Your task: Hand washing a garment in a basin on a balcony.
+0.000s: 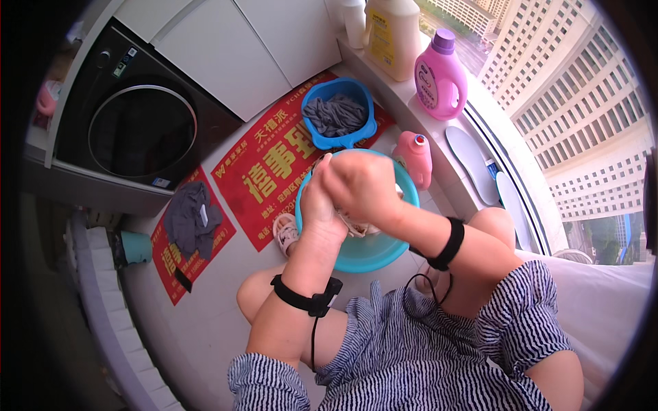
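Over a turquoise basin (378, 263) on the floor, my two hands press together. My left hand (320, 205) is curled under and beside my right hand (362, 180), which is closed into a fist on top. Between them is a pale wet-looking cloth (362, 228); its lower folds hang below the fingers into the basin. Most of the cloth is hidden by the hands. Water appears to stand in the basin. Just behind it sits a blue basin (339, 141) holding a crumpled dark grey cloth (336, 114).
A pink bottle (414, 159) stands right of the basin. The window ledge carries a purple-capped detergent bottle (441, 77), a large jug (393, 36) and insoles (470, 164). Left are a front-loading washing machine (144, 131), a grey garment (191, 218) on red printed mats (247, 205), and a phone-like object (183, 280).
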### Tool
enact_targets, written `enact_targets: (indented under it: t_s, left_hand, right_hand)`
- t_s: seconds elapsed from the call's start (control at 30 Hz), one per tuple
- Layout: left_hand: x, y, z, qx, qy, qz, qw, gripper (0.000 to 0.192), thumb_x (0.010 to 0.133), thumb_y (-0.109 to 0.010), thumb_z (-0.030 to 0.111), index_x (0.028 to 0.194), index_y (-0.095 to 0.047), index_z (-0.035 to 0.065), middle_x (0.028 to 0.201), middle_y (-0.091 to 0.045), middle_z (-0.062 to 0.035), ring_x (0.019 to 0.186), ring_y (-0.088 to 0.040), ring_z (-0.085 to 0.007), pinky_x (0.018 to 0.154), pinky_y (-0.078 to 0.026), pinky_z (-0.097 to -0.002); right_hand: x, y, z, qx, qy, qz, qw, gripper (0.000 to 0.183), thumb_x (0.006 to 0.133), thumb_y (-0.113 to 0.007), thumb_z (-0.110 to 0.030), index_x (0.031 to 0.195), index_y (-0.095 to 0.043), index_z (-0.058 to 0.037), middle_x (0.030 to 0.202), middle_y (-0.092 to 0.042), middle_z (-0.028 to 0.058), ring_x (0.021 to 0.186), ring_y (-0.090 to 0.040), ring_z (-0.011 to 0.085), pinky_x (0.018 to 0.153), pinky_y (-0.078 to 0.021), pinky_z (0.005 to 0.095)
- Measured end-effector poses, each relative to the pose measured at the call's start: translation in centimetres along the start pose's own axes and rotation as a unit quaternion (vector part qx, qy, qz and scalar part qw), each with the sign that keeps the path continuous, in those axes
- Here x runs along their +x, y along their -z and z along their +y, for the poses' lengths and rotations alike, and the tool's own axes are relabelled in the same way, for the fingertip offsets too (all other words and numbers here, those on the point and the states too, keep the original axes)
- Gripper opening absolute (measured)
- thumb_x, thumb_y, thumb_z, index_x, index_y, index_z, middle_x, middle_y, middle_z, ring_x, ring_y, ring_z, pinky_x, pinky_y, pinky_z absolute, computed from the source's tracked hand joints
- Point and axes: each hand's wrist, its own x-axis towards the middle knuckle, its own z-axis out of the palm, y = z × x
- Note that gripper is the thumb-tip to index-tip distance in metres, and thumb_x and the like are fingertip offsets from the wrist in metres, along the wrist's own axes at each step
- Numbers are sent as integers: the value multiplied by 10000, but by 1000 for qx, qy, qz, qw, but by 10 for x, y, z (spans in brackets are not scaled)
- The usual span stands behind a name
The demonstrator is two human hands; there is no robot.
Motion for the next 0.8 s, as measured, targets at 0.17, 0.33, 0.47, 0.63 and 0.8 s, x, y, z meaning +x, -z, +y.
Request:
enact_targets:
  t_s: [0.17,0.33,0.47,0.63,0.8]
  left_hand:
    - [-5,6,5,-67,69,-126,987,291,993,-489,392,950,-582,120,903,-637,-30,833,-620,-158,744,-506,-312]
    - [-19,-15,7,17,22,-70,997,470,1028,-363,397,1320,-481,48,1275,-574,-133,1158,-588,-237,978,-496,-392]
    - [-18,-16,13,52,28,-158,986,445,994,-498,329,1320,-469,28,1262,-576,-137,1128,-604,-231,970,-502,-389]
    - [-21,-2,18,245,-2,-160,956,454,915,-647,175,1303,-477,13,1231,-589,-144,1061,-639,-250,928,-530,-409]
    - [-18,-1,35,96,-22,-125,987,415,950,-580,249,1270,-513,-6,1193,-617,-162,1084,-628,-272,974,-499,-423]
  right_hand:
    - [-10,9,-16,-5,90,-25,996,291,841,-659,-232,616,-563,-73,623,-590,95,557,-594,289,513,-473,396]
    - [15,6,11,32,-127,-32,991,326,892,-637,-283,679,-638,-37,607,-573,164,538,-560,324,504,-441,394]
    - [21,11,35,224,-288,-113,924,412,937,-645,-314,633,-589,-40,544,-517,-27,485,-460,82,474,-376,283]
    - [31,29,33,347,-366,-214,836,410,950,-628,-385,675,-568,-87,605,-439,-96,556,-393,10,495,-344,222]
    - [23,31,53,403,-297,-303,811,363,943,-632,-395,1061,-582,-55,930,-578,-19,866,-499,50,755,-432,242]
